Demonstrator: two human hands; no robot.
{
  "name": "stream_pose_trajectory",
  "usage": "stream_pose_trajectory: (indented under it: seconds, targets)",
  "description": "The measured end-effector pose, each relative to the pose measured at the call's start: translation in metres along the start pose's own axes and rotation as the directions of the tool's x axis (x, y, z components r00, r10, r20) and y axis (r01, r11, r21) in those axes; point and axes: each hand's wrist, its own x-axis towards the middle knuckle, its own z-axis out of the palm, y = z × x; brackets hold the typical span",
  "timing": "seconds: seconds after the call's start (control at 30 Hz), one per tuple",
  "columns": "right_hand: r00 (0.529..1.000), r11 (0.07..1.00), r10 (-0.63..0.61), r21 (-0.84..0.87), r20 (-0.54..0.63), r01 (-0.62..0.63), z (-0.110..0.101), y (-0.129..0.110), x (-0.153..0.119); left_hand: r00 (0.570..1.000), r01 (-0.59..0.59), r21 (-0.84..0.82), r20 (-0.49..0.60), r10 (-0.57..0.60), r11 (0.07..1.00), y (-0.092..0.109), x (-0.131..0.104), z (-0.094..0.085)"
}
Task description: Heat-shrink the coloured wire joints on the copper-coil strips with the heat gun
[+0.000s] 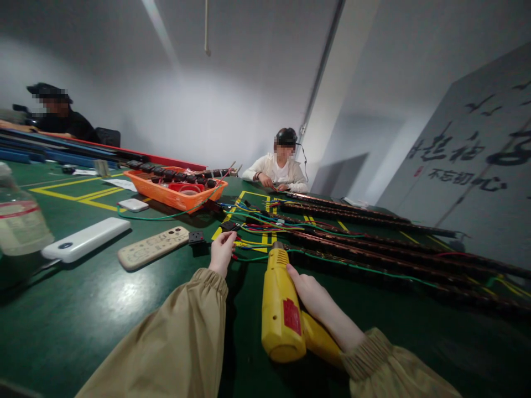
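Observation:
My left hand [223, 251] is closed in a pinch at the ends of the coloured wires [249, 244], beside a small black connector [229, 226]. Wrapped round a yellow heat gun [283, 309], my right hand [309, 293] keeps its nozzle pointed away from me, near the yellow and green wires. The handle is partly hidden by my wrist. Long dark wire harnesses [365, 249] run from the wires toward the right. Another black block [198, 243] lies just left of my left hand.
An orange basket [166, 193] of parts stands behind on the left. A beige remote [153, 249], white power bank [87, 239], small white case [133, 205] and bottle [22, 221] are on the left. A person [280, 166] sits across the green table [124, 320]; another is far left.

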Motion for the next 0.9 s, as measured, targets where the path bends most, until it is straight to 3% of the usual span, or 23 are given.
stream_pose_trajectory:
  seconds: [0.17,0.5,0.9]
  targets:
    - [0.999,0.999,0.028,0.042,-0.031,-0.026,0.004,-0.002,0.0,0.999,0.045,0.008,-0.006,-0.045,0.999,0.001,0.0,0.0]
    - [0.991,0.991,-0.134,-0.027,-0.029,0.133,0.022,-0.034,0.005,0.996,0.082,-0.028,0.023,-0.081,0.996,-0.002,0.001,-0.002]
    - [0.978,0.977,-0.208,-0.057,-0.006,0.207,0.035,-0.074,0.009,0.999,-0.051,0.154,0.004,0.051,0.987,-0.011,0.012,-0.008]
